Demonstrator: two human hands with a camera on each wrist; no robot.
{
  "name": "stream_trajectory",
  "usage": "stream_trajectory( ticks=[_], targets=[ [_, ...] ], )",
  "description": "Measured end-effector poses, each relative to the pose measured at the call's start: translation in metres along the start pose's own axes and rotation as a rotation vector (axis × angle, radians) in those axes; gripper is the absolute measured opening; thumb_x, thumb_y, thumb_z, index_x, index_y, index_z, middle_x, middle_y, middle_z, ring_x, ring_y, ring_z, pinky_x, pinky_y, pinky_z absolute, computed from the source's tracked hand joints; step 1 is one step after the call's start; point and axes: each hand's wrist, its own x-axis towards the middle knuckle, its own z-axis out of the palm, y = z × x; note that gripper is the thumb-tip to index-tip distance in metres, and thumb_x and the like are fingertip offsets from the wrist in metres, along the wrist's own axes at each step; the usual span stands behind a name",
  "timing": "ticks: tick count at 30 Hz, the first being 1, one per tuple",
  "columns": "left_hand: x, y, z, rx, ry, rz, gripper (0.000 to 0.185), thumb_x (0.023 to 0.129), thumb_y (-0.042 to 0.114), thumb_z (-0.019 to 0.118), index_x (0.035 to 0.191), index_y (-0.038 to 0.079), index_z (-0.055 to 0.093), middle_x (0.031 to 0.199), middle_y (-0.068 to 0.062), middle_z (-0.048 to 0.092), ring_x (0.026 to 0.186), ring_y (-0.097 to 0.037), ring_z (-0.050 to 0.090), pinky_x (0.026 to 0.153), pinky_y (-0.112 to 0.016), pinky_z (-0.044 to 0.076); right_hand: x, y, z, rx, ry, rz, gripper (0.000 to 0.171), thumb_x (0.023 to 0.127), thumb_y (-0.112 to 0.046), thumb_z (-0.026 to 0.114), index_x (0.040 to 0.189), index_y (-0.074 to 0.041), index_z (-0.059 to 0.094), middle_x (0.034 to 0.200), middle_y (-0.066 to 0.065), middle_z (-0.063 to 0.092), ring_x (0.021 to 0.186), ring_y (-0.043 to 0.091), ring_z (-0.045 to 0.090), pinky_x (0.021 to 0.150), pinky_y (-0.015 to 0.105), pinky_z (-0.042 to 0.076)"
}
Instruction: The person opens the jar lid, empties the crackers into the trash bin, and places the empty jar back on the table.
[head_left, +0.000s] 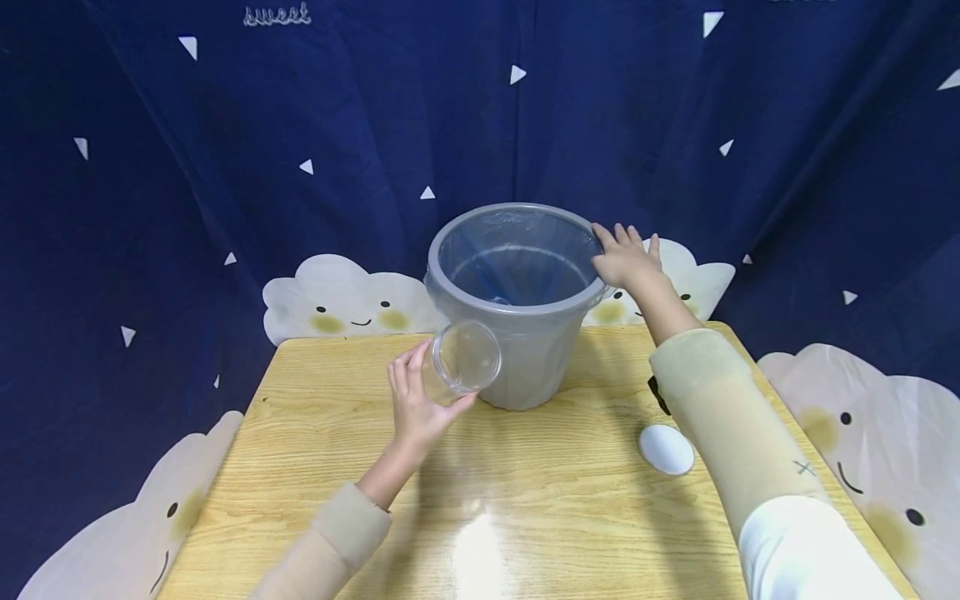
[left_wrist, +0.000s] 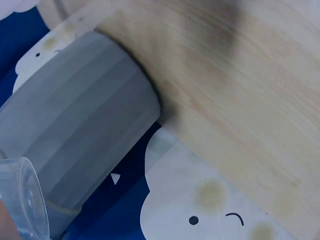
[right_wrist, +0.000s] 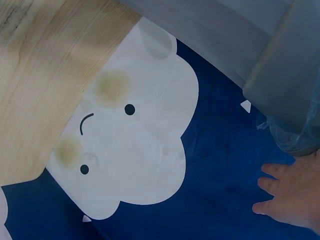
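**Head view: cup in the left hand, right hand on the bin rim**

Nearest the camera, the table [head_left: 525,500] shows bare wood with a bright glare patch at its near middle. A white oval lid [head_left: 666,449] lies flat on it to the right, just beside the right sleeve [head_left: 727,417].

Farther in, the left hand [head_left: 416,400] holds a clear cup [head_left: 461,360] tipped on its side, mouth turned toward the camera. The fingers curl round the cup's wall from the left and the thumb runs under it. The cup sits above the table, right in front of the bin [head_left: 525,300] and overlapping its lower left wall. From the left wrist, the cup's rim [left_wrist: 27,200] shows at the bottom left against the bin's grey ribbed side [left_wrist: 80,130].

The bin stands upright at the far middle of the table, lined with a clear bag [head_left: 517,250]. The right hand [head_left: 624,257] rests on its right rim, fingers fairly straight and spread. From the right wrist, the fingers [right_wrist: 292,192] lie loosely extended below the bag's crumpled edge [right_wrist: 280,132].

Behind everything hangs a dark blue curtain [head_left: 187,208] printed with clouds.
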Motion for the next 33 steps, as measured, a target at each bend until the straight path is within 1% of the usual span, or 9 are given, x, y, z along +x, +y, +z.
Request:
stream_trajectory(
  ticks=[5,12,17,20,26,28,33],
  targets=[
    [-0.011,0.003,0.002,-0.015,-0.044,-0.033,0.094,0.046,0.026,0.087,0.126,0.002,0.042,0.11,-0.017,0.045,0.099,-0.032,0.04,0.083,-0.043,0.039,0.0,0.0,0.0,0.0,-0.01,0.003,0.062,0.091,-0.023,0.027,0.148,-0.012,0.005,0.15,0.024,0.0,0.136,0.04,-0.007,0.103,0.059,-0.016],
    [-0.026,0.003,0.006,-0.026,-0.097,-0.052,0.095,0.046,0.026,0.087,0.126,0.0,0.042,0.11,-0.017,0.046,0.101,-0.03,0.041,0.086,-0.043,0.039,0.0,0.002,0.0,-0.008,-0.004,0.004,0.062,0.091,-0.023,0.028,0.148,-0.012,0.005,0.15,0.024,0.001,0.136,0.04,-0.005,0.103,0.059,-0.014],
    [-0.04,0.003,0.009,-0.034,-0.122,-0.055,0.096,0.047,0.03,0.086,0.126,0.0,0.042,0.109,-0.017,0.046,0.101,-0.029,0.042,0.085,-0.042,0.041,0.0,0.001,0.001,-0.004,-0.002,0.001,0.062,0.092,-0.024,0.028,0.148,-0.012,0.006,0.15,0.024,0.002,0.136,0.04,-0.006,0.103,0.059,-0.015],
    [-0.047,0.004,0.011,-0.042,-0.137,-0.06,0.096,0.046,0.03,0.087,0.126,0.0,0.042,0.109,-0.017,0.047,0.101,-0.028,0.042,0.084,-0.042,0.042,0.001,0.001,0.0,-0.002,-0.001,0.002,0.061,0.092,-0.023,0.028,0.148,-0.012,0.006,0.15,0.024,0.002,0.136,0.04,-0.006,0.103,0.059,-0.015],
    [-0.056,0.005,0.014,-0.057,-0.166,-0.068,0.095,0.048,0.028,0.086,0.126,-0.002,0.041,0.111,-0.014,0.047,0.102,-0.026,0.042,0.085,-0.041,0.042,0.0,0.0,-0.001,-0.005,-0.004,0.006,0.062,0.091,-0.023,0.028,0.148,-0.013,0.005,0.15,0.024,0.001,0.136,0.04,-0.007,0.103,0.059,-0.015],
    [-0.059,0.005,0.015,-0.063,-0.178,-0.077,0.094,0.05,0.03,0.085,0.126,-0.002,0.041,0.111,-0.013,0.047,0.102,-0.026,0.041,0.084,-0.042,0.042,0.0,0.0,-0.001,-0.007,-0.004,0.005,0.062,0.091,-0.023,0.028,0.148,-0.013,0.005,0.15,0.024,0.001,0.136,0.04,-0.007,0.103,0.059,-0.014],
    [-0.066,0.007,0.017,-0.074,-0.205,-0.122,0.093,0.052,0.032,0.085,0.127,0.0,0.041,0.112,-0.012,0.047,0.104,-0.025,0.041,0.085,-0.043,0.044,0.0,-0.001,-0.001,-0.004,-0.008,0.008,0.061,0.092,-0.024,0.028,0.148,-0.013,0.005,0.15,0.024,0.0,0.136,0.04,-0.008,0.103,0.059,-0.015]
  ],
)
